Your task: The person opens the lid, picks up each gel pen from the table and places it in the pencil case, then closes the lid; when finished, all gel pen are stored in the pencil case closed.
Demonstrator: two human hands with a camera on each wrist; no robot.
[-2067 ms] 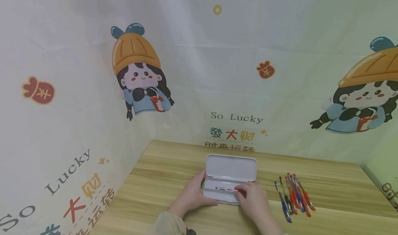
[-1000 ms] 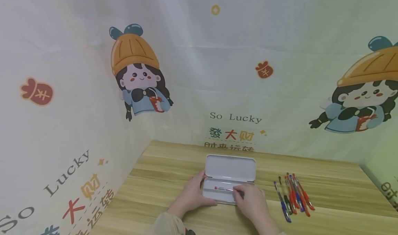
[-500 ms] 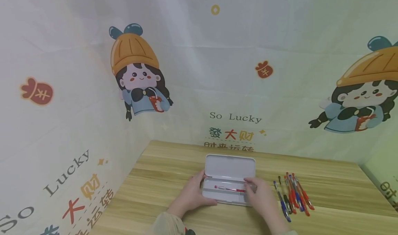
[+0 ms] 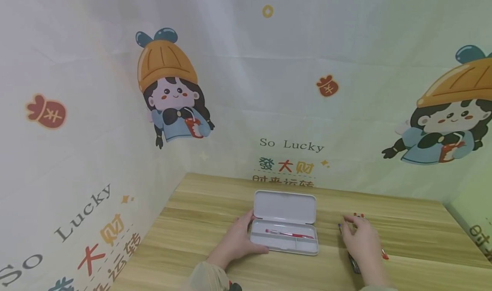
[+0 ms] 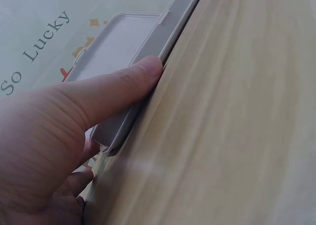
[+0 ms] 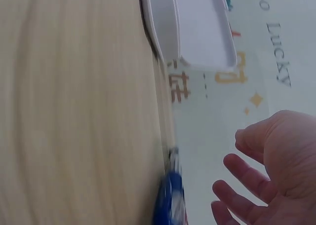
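Wood-grain table (image 4: pixel 419 224) under open case (image 4: pixel 284 209) and pens (image 6: pixel 170 198).

Backdrop (image 4: pixel 238 94), centre: "So Lucky" (image 4: pixel 292 145), below it "發大财" (image 4: pixel 286 166), then "时来运转" (image 4: pixel 283 181), its bottom cut off by the surface (image 4: pixel 423 231). Left side: slanted "So Lucky", "大财", "运转". Red bags (image 4: pixel 328 86) each bear a character, unclear. Both wrist views: "So Lucky" on backdrop.

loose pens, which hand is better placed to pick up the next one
Likely the right hand: it looks empty and is close to the pens, while the left hand holds the case.
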